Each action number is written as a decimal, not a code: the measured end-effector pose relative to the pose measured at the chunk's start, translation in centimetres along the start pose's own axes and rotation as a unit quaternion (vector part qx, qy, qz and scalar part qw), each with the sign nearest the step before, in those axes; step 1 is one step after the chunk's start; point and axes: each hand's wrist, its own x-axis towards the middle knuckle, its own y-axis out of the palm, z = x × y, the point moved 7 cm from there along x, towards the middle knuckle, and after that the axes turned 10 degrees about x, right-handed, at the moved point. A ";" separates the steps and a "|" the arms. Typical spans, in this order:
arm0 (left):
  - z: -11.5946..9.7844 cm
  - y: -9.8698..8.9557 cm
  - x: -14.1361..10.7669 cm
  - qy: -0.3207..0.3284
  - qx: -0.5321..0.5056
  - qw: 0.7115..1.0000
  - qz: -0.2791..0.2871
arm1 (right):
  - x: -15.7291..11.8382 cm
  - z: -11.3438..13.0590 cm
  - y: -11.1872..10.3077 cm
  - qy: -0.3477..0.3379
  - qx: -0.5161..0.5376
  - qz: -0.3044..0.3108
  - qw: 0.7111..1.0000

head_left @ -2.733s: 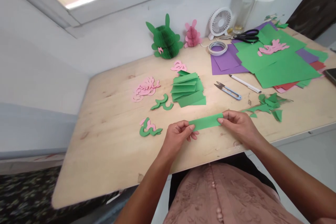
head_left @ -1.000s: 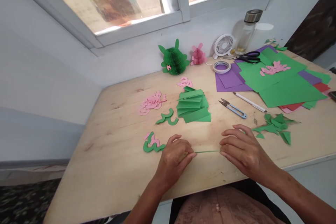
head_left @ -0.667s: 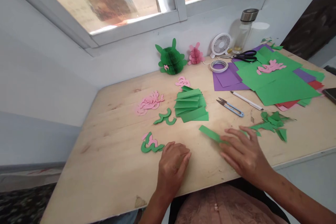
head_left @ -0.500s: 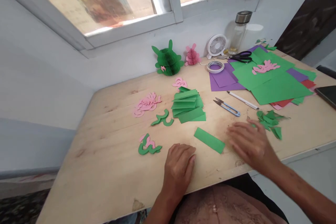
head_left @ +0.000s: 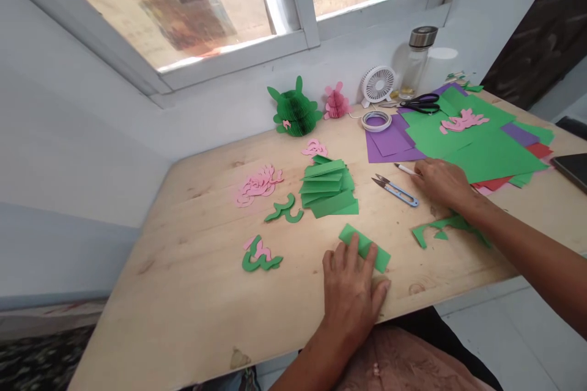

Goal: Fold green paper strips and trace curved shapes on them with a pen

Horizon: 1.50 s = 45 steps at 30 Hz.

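My left hand (head_left: 351, 284) lies on the table with its fingers spread, the fingertips resting on a green paper strip (head_left: 381, 259). My right hand (head_left: 443, 182) reaches farther out, its fingers closed around a white pen (head_left: 403, 168) whose tip end sticks out to the left. Just left of that hand are blue-handled thread snips (head_left: 397, 190). Beneath my right forearm lie green paper scraps (head_left: 441, 227), partly hidden. A stack of folded green strips (head_left: 326, 186) sits beyond my left hand.
Pink cutouts (head_left: 259, 184) and green curved cutouts (head_left: 284, 208) lie to the left. Green sheets (head_left: 493, 153), black scissors (head_left: 422, 104) and a tape roll (head_left: 376, 121) are at the right. A green paper figure (head_left: 297, 113), small fan (head_left: 378, 84) and glass bottle (head_left: 411, 70) stand along the wall.
My left hand has moved right onto the green strip. My right hand has gone forward from the table's front area and closed on the pen. The green scraps by it have shifted and spread.
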 end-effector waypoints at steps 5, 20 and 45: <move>0.4 0.3 0.1 0.008 -0.015 1.000 0.009 | -1.1 -0.7 -2.3 0.012 0.083 -0.042 0.996; 0.1 0.8 0.8 -0.001 -0.023 0.998 0.064 | -13.2 3.5 -2.3 0.047 0.802 -0.065 0.592; 1.8 -0.2 0.2 0.018 -0.032 0.996 0.083 | -17.6 13.6 1.4 -0.037 0.581 -0.037 0.812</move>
